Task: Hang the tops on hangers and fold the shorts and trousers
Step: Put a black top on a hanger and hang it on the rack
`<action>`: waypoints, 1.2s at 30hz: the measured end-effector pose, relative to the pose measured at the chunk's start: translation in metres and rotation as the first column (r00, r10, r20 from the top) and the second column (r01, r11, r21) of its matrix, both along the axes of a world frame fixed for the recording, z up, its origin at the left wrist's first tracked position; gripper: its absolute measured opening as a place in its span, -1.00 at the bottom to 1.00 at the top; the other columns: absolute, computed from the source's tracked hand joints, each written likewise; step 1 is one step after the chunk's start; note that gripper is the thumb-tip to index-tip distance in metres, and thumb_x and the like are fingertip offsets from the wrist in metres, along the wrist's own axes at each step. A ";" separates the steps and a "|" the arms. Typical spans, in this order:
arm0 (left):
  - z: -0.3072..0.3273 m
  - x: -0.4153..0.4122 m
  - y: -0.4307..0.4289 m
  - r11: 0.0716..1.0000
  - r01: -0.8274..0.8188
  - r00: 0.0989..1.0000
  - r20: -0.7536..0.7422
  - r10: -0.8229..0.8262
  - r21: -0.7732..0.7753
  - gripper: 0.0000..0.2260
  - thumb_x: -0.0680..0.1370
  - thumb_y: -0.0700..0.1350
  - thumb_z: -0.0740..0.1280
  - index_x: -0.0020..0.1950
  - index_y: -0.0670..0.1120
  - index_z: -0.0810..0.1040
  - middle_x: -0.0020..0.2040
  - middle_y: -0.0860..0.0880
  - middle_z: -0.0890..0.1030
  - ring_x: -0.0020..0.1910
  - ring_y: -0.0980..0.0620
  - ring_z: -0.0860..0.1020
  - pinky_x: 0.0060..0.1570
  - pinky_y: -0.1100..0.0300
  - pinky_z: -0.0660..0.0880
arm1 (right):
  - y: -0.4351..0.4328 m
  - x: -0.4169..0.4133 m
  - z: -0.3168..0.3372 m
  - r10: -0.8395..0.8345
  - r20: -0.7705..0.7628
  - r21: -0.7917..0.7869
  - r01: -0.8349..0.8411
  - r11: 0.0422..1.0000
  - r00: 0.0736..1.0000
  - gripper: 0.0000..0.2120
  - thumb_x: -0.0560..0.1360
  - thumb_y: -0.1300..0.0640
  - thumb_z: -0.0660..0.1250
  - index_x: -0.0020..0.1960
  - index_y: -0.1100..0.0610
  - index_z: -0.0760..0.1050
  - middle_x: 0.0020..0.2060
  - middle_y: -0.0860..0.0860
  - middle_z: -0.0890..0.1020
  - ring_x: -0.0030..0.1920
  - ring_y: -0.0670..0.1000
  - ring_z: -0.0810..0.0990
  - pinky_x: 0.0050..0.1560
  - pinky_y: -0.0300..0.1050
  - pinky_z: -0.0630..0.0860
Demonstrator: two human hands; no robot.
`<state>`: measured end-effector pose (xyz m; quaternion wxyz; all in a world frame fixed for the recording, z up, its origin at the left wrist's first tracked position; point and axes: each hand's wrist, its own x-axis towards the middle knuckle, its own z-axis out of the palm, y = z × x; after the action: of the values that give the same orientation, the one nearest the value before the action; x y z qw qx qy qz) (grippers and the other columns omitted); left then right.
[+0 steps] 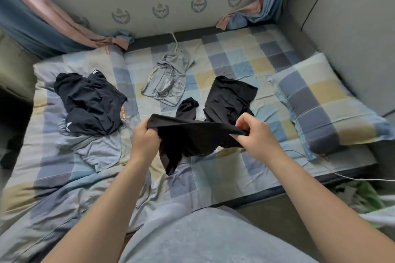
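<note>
Both hands pinched black garment (188, 134) edge: left hand (145, 137), right hand (255, 134); edge ran left-right, rest hung below.

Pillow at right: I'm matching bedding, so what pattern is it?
Pillow: blue, grey and yellow checks, head view.

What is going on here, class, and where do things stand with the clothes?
A person at a bed grips a black garment with the left hand and right hand, stretching one edge between them above the checked sheet; the rest hangs down and trails behind. Lying unfolded on the sheet are grey drawstring shorts, a crumpled dark garment and a light blue garment. No hanger is in view.
</note>
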<state>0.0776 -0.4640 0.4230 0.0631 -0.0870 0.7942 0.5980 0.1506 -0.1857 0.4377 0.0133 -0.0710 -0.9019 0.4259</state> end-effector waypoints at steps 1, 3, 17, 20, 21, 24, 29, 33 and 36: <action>0.010 0.000 -0.002 0.999 -0.023 1.000 -0.016 0.023 0.040 -0.80 0.56 -0.38 0.14 -0.22 -0.26 0.47 -0.35 -0.05 0.44 -0.34 0.02 0.37 -0.27 0.09 0.32 | -0.003 -0.001 0.009 0.006 -0.034 -0.012 -0.006 1.000 0.999 -0.72 0.47 0.15 0.48 -0.24 0.00 0.38 -0.45 -0.08 0.47 -0.39 -0.09 0.39 -0.37 -0.30 0.31; 0.028 -0.004 -0.008 0.990 -0.077 0.996 -0.039 0.083 0.120 -0.78 0.58 -0.37 0.14 -0.19 -0.26 0.52 -0.30 -0.09 0.49 -0.32 0.01 0.43 -0.30 0.10 0.42 | -0.013 -0.002 0.022 0.025 -0.098 -0.049 -0.030 0.998 0.995 -0.69 0.47 0.07 0.50 -0.26 0.02 0.37 -0.47 -0.12 0.43 -0.42 -0.09 0.34 -0.37 -0.29 0.30; 0.073 -0.053 -0.131 0.945 -0.194 0.958 0.258 0.125 0.264 -0.85 0.56 -0.14 0.21 -0.20 -0.08 0.48 -0.32 -0.08 0.56 -0.32 -0.07 0.53 -0.20 0.16 0.41 | -0.082 0.016 -0.045 0.074 0.355 0.118 -0.123 0.985 0.932 -0.85 0.64 0.11 0.30 0.01 0.01 0.66 -0.11 -0.17 0.55 0.07 0.05 0.57 0.00 -0.15 0.43; 0.060 -0.052 -0.146 0.947 -0.159 0.949 0.309 0.069 0.278 -0.82 0.66 -0.15 0.19 -0.08 -0.10 0.54 -0.26 -0.07 0.67 -0.26 -0.01 0.67 -0.22 0.13 0.54 | -0.110 0.005 -0.030 0.127 0.263 0.107 -0.160 0.981 0.956 -0.76 0.62 0.28 0.28 0.15 0.09 0.66 0.17 -0.09 0.56 0.25 0.00 0.50 0.34 -0.05 0.38; 0.057 -0.049 -0.150 0.953 -0.130 0.949 0.311 0.041 0.272 -0.81 0.67 -0.12 0.20 -0.06 -0.10 0.55 -0.17 -0.07 0.68 -0.18 -0.01 0.68 -0.18 0.11 0.55 | -0.121 0.001 -0.021 0.143 0.216 0.120 -0.172 0.978 0.966 -0.72 0.59 0.35 0.26 0.17 0.13 0.66 0.23 -0.07 0.58 0.28 -0.01 0.50 0.38 -0.05 0.36; 0.052 -0.036 -0.158 0.974 0.027 0.959 0.268 -0.089 0.224 -0.85 0.66 -0.06 0.27 0.01 -0.08 0.60 0.05 -0.05 0.71 0.05 -0.04 0.68 -0.05 0.09 0.56 | -0.153 -0.010 0.008 0.213 0.086 0.160 -0.225 0.961 0.973 -0.65 0.47 0.44 0.25 0.08 0.15 0.68 0.09 -0.04 0.68 0.19 0.02 0.57 0.38 0.08 0.35; 0.049 0.000 -0.148 0.785 0.618 0.773 0.143 -0.618 0.050 -0.57 0.40 -0.01 0.56 0.20 0.26 0.55 0.12 0.22 0.63 0.07 0.35 0.58 0.03 0.40 0.49 | -0.196 -0.025 0.046 0.308 -0.078 0.053 -0.305 0.951 0.948 -0.75 0.58 0.18 0.30 -0.28 0.12 0.49 -0.42 -0.10 0.46 -0.34 -0.08 0.40 -0.18 -0.07 0.33; 0.034 0.021 -0.132 0.763 0.632 0.770 0.001 -0.638 -0.138 -0.80 0.52 -0.08 0.43 0.14 0.04 0.60 -0.04 0.07 0.68 -0.03 0.11 0.63 0.00 0.12 0.57 | -0.214 -0.035 0.054 0.301 -0.100 0.039 -0.299 0.954 0.948 -0.83 0.56 0.23 0.34 -0.21 0.16 0.55 -0.42 0.01 0.52 -0.37 0.00 0.43 -0.30 -0.01 0.36; 0.031 0.017 -0.137 0.889 0.433 0.880 -0.146 -0.453 -0.150 -0.85 0.64 -0.16 0.30 -0.10 -0.10 0.60 -0.30 0.05 0.57 -0.29 0.12 0.49 -0.20 0.05 0.42 | -0.212 -0.038 0.048 0.267 -0.130 0.024 -0.267 0.963 0.955 -0.78 0.55 0.17 0.38 -0.26 0.03 0.52 -0.46 -0.09 0.47 -0.42 -0.09 0.36 -0.36 -0.18 0.28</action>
<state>0.0951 -0.6011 0.4544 0.1223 0.1469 0.8281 0.5270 0.1123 -0.3982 0.4856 0.0154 0.0798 -0.9017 0.4246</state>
